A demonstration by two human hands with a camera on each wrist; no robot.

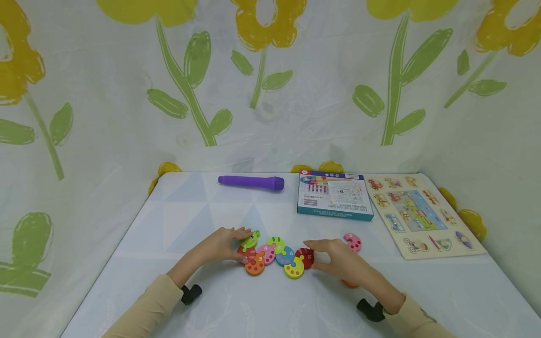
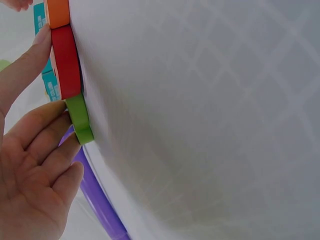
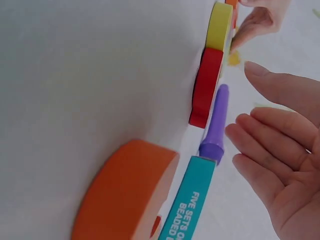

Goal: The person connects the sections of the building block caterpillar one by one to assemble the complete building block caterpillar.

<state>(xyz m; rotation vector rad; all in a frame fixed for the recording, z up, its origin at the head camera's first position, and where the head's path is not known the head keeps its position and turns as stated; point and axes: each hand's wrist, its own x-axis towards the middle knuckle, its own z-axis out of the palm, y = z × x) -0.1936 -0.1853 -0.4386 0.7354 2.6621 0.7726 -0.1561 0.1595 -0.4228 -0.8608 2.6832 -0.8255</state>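
Note:
A wooden number puzzle in the shape of a caterpillar (image 1: 284,255) lies on the table, its round coloured pieces joined in a wavy row. My left hand (image 1: 221,244) holds its left end. In the left wrist view the thumb touches the red piece (image 2: 66,62) and the fingertips meet the side of the green head piece (image 2: 80,117). Beside the dark red piece marked 8 (image 1: 305,258) is my right hand (image 1: 344,258). The right wrist view shows its fingers relaxed, with a gap to that piece. A loose pink piece (image 1: 352,242) lies beyond the right hand.
A loose orange piece (image 1: 350,283) is partly hidden under the right hand. Farther back lie a purple tube (image 1: 251,182), a flat bead-toy box (image 1: 335,195) and a wooden picture board (image 1: 422,216). A flower-printed curtain (image 1: 291,126) surrounds the table.

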